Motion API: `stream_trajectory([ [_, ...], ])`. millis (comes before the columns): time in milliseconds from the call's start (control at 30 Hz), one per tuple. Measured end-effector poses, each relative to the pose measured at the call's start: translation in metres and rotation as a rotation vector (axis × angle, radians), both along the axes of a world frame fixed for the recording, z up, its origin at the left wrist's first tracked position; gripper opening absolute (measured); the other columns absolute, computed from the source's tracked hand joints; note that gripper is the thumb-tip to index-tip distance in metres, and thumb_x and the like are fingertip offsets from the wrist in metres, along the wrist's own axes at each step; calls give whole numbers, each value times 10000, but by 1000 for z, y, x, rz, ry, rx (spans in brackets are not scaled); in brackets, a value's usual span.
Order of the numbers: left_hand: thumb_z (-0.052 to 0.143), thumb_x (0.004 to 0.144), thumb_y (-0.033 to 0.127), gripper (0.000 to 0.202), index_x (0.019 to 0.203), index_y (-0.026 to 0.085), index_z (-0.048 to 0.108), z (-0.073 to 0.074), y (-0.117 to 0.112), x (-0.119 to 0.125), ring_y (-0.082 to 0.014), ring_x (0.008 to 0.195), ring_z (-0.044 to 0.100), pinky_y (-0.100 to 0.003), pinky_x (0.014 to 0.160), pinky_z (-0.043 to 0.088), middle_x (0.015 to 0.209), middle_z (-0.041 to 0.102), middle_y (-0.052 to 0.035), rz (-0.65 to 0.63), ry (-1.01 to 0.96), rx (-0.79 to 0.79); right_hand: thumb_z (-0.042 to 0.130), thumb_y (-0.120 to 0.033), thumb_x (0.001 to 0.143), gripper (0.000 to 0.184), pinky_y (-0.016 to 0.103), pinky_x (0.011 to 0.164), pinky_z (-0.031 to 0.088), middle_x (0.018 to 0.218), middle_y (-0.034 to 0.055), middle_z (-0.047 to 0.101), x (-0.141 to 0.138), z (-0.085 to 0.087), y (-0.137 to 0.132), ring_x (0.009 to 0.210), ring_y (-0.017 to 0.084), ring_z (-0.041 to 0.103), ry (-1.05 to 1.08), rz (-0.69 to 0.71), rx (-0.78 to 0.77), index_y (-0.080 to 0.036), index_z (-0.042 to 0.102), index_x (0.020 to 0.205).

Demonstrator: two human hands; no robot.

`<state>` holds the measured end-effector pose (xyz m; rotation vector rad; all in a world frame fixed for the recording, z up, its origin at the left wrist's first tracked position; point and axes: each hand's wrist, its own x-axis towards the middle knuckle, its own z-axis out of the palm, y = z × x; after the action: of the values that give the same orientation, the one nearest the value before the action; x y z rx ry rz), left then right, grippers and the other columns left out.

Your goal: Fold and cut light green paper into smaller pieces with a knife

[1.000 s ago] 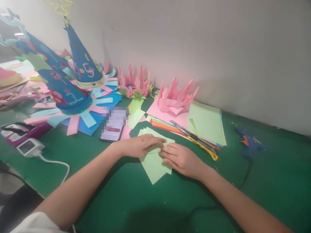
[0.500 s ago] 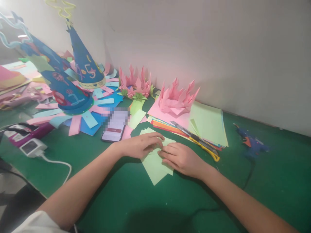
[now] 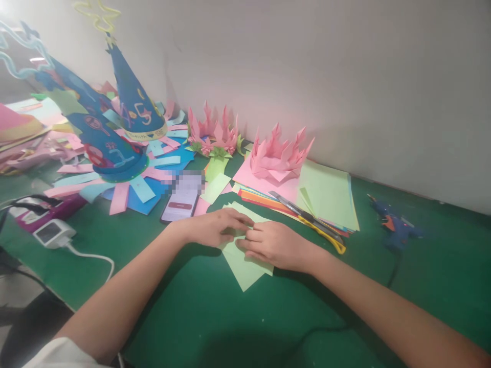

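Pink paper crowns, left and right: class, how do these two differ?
The left crown has green paper trim at its base; the right crown shows none. The right crown sits on a paper stack; the left crown stands left of that stack. Both are pink, with pointed tips.

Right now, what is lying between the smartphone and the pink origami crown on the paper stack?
The head view shows a pale green paper piece and pink paper bits, then the left part of the paper stack.
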<state>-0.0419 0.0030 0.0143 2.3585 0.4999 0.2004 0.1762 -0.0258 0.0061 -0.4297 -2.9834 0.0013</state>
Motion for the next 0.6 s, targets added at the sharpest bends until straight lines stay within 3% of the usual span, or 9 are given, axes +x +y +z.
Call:
stream_trajectory([
  [100,404,778,-30,499,1181,201,586,-2,0,1,-204,1223,472,-351,1039,382,1301,548,-70,17,-8,-14,343,-306,988,285,295,647,327,757,21,579,-5,-2,-1,691,148,481,18,-11,4,-157,586,979],
  [233,421,803,-1,437,1149,200,595,-6,0,3,-200,1196,492,-356,1033,385,1271,572,-59,68,-23,-38,371,-294,978,267,298,653,345,805,39,600,1,-2,-6,733,159,494,40,-47,-31,-159,585,1062],
  [600,502,839,95,342,1140,234,585,-5,-4,4,-207,1199,480,-370,1036,354,1279,561,-46,126,-23,-67,394,-221,951,281,312,689,445,801,69,629,66,3,-22,768,172,554,146,-301,-64,-158,661,1010],
])
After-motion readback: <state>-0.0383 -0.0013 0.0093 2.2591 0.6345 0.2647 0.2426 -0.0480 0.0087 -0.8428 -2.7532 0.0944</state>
